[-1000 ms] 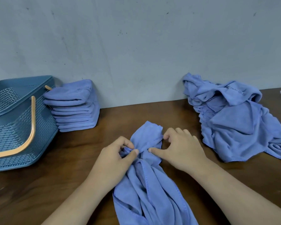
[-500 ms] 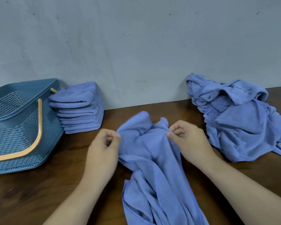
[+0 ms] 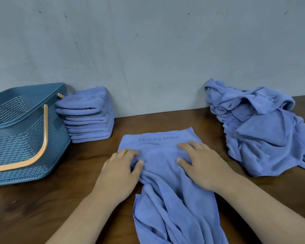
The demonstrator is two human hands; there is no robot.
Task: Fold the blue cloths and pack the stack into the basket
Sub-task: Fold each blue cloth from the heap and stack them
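Head view: a soft blue microfibre cloth (image 3: 158, 152), embossed YOGA FITNESS, is spread on the dark wooden counter (image 3: 42, 208), flat at its far end and rumpled nearer. It is pressed down by the left hand (image 3: 120, 169) and right hand (image 3: 202, 162), fingers nearly straight, nothing gripped. A stack of folded cloths (image 3: 90, 118) is set just beside the perforated blue plastic basket (image 3: 16, 138), and a crumpled pile of cloths (image 3: 264, 134) is heaped at the right.

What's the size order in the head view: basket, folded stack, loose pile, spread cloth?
1. Spread cloth, but nearest the camera, so unsure.
2-3. Loose pile and basket look alike; both cropped.
4. Folded stack, clearly smallest.
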